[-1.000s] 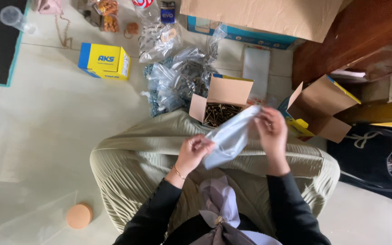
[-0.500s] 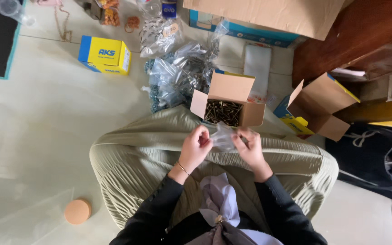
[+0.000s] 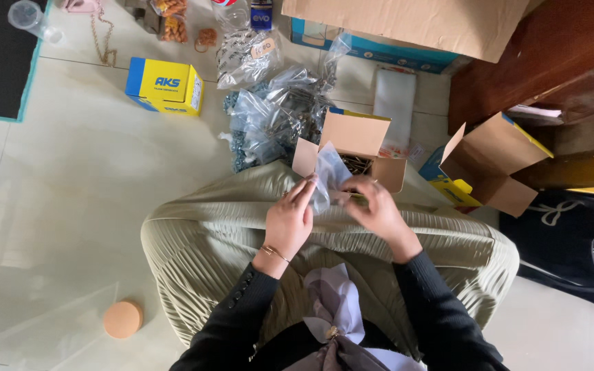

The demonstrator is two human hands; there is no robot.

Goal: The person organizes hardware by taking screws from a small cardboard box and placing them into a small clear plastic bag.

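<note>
I sit cross-legged on a tiled floor in a pale green pleated skirt. My left hand (image 3: 290, 221) and my right hand (image 3: 374, 208) both pinch a small clear plastic bag (image 3: 328, 175) above my lap. The bag stands upright between my fingers, its top reaching the rim of an open cardboard box (image 3: 348, 141) that holds small dark metal pieces. That box rests against my knees, right in front of both hands.
A heap of filled clear bags (image 3: 269, 117) lies beyond the box. A yellow and blue box (image 3: 165, 86) is at the left, an open empty carton (image 3: 493, 161) at the right, an orange round lid (image 3: 123, 319) by my left knee. Dark wooden furniture (image 3: 517, 75) stands right.
The bag was held high and spread wide a second ago. My hands have since come closer together and moved forward, bringing the bag down to the open box.
</note>
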